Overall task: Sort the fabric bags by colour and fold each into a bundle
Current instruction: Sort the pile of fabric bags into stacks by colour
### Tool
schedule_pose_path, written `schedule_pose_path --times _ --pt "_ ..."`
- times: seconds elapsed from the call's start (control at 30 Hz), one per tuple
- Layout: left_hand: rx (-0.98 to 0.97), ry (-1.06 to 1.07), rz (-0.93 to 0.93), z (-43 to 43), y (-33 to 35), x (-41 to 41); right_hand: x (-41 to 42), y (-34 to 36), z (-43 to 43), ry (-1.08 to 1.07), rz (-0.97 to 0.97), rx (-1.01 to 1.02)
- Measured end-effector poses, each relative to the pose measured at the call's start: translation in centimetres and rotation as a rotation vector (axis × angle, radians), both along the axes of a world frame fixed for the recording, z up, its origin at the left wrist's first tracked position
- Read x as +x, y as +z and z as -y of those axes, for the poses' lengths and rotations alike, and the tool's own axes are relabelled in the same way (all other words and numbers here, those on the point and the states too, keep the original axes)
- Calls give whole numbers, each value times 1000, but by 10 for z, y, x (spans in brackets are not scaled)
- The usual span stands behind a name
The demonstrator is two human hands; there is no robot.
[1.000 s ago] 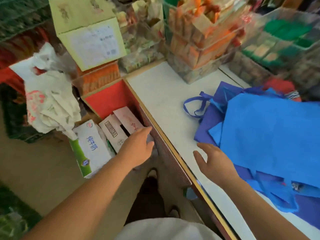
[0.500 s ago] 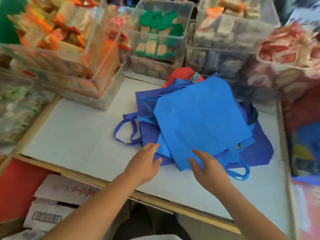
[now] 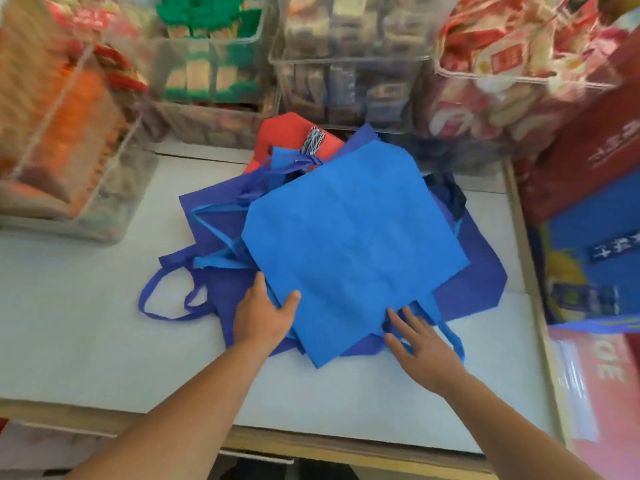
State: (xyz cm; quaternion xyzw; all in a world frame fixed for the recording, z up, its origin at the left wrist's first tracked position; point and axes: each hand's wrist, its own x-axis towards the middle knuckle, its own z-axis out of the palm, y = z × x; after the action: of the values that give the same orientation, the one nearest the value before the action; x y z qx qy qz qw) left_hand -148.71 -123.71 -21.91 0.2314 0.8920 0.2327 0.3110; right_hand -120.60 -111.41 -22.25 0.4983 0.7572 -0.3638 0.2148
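white surface (image 3: 86, 341) under everything | dark-blue bags (image 3: 478, 271) spread at the bottom of the pile, just past the fingers | light-blue bag (image 3: 346, 244) on top, between both hands | red bag (image 3: 287, 133) farthest beyond the fingers | left hand (image 3: 263, 320) fingers straight, thumb on the light-blue edge | right hand (image 3: 422, 351) fingers spread apart, touching the handle (image 3: 453, 341)

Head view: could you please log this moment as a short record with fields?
Top: light blue bag, flat on pile
Beneath: dark blue bags
Far end: red bag, partly covered
Left hand: thumb on light blue bag's edge
Right hand: fingers spread, by its handle
Surface: white counter
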Motion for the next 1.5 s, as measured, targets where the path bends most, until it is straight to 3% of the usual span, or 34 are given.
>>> schedule_pose_path --times 0.07,0.17,0.3,0.4,0.53,0.7,0.9,0.97,1.03,1.13,1.27,1.33,1.5 --pt "39 -26 -1 -3 -3 30 17 5 -4 -6 86 85" --pt "94 -119 18 -11 -7 75 25 10 -1 -26 97 533" --pt "89 -105 251 -19 -3 98 18 5 2 -103 25 756" --pt "31 -183 251 -9 4 87 15 -6 7 -76 -53 678" --pt "217 -126 -45 -21 27 38 30 -32 10 52 42 335" --pt "112 -143 -15 -60 31 10 61 -33 11 -25 -29 330" --pt "38 -462 -252 -52 33 73 91 -16 24 -110 75 243" --pt "109 -623 -420 -40 35 94 82 -4 31 -200 -31 233" --pt "260 -717 -495 -33 43 111 60 13 33 -356 -300 135" --pt "412 -712 -457 -34 65 136 21 42 30 -513 -661 -58" --pt "418 -698 -202 -32 71 143 9 55 25 -675 -770 -237" --pt "375 -654 -93 -24 59 134 17 50 24 -614 -665 -169" --pt "261 -236 69 -13 24 105 51 13 23 -391 -188 60"
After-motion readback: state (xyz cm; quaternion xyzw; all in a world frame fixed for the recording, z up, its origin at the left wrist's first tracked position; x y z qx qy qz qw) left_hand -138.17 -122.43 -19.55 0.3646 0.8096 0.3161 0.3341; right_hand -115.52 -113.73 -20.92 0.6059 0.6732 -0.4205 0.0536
